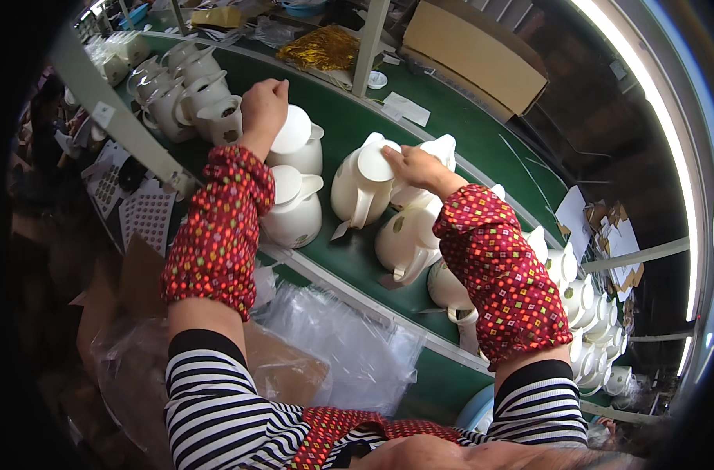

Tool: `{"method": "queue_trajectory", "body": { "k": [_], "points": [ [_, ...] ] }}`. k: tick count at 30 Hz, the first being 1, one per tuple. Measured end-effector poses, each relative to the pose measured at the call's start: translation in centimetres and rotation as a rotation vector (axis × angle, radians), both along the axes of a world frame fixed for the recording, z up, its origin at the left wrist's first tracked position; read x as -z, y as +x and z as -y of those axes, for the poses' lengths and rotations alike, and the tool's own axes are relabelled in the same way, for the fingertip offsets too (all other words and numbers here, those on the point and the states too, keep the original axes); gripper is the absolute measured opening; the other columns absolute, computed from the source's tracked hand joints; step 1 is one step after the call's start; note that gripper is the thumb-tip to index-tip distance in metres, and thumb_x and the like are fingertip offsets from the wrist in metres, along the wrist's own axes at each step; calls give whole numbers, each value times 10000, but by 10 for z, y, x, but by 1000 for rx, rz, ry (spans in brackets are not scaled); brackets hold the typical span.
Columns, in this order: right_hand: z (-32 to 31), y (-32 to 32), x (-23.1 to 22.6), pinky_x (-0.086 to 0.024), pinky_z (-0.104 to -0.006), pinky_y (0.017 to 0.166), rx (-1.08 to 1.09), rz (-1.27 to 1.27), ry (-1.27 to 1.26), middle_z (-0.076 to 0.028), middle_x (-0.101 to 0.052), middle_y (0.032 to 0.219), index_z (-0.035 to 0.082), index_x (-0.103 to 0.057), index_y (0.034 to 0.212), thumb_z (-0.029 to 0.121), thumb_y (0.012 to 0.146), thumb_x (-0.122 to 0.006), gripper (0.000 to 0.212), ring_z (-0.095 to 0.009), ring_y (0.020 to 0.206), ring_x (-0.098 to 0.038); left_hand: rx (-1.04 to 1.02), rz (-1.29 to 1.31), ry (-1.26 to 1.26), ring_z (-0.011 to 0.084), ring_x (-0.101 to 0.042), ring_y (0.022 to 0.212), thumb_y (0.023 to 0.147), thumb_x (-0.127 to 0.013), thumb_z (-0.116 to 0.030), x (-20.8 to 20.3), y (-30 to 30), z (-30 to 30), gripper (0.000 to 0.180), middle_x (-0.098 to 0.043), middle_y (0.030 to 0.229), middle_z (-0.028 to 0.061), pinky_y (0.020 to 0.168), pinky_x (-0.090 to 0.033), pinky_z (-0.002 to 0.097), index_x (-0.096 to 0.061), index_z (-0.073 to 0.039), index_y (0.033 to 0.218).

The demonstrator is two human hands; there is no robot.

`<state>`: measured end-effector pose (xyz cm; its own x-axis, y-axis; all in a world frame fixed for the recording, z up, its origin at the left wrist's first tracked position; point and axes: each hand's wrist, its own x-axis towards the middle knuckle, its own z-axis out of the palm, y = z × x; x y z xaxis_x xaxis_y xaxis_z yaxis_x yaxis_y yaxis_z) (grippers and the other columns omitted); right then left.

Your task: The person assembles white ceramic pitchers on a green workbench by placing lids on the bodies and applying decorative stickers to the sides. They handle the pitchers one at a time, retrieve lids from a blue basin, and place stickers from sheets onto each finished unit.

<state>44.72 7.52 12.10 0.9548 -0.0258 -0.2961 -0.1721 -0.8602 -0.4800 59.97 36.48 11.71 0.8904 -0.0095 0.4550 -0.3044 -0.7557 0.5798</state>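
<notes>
My left hand (265,111) is closed, held over the belt beside a pitcher with a round white lid (292,130). Whatever its fingers may hold is hidden. Just below stands another lidded cream pitcher (292,223). With its fingertips, my right hand (419,168) grips the edge of a round white lid (378,163) on a cream pitcher (347,189), whose handle faces me and carries a small tag. Under my right wrist sits a further cream pitcher (405,241) with a greenish mark. Behind the right hand, another pitcher (443,149) is partly covered.
The green conveyor belt (337,258) has a metal edge. Open pitchers (200,90) crowd its far left; several more (588,301) line the right. Clear plastic bags (333,333) lie near me. A cardboard box (474,55) and gold tinsel (323,47) sit behind. Sticker sheets (148,213) lie left.
</notes>
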Motion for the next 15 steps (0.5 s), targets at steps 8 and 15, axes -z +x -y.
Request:
{"method": "queue_trajectory", "body": {
  "k": [8,15],
  "points": [
    [36,16,-18,-517,-456,1026,64,5,-95,-313,-713,1190,-100,-635,1280,794,945,-502,964,-436,1172,-684,-121,-251,289,415,-706,1093,1014,-649,-371,53,68,29,342,-761,1126,183,952,-564,502,-790,-64,1067],
    [109,34,-16,-451,-456,1096,602,68,243,-266,-709,1249,-85,-756,1146,770,965,-490,914,-381,1177,-662,-144,17,429,406,-654,1145,1004,-651,-421,40,46,33,357,-721,1184,161,975,-533,518,-774,-115,1142]
  ]
}}
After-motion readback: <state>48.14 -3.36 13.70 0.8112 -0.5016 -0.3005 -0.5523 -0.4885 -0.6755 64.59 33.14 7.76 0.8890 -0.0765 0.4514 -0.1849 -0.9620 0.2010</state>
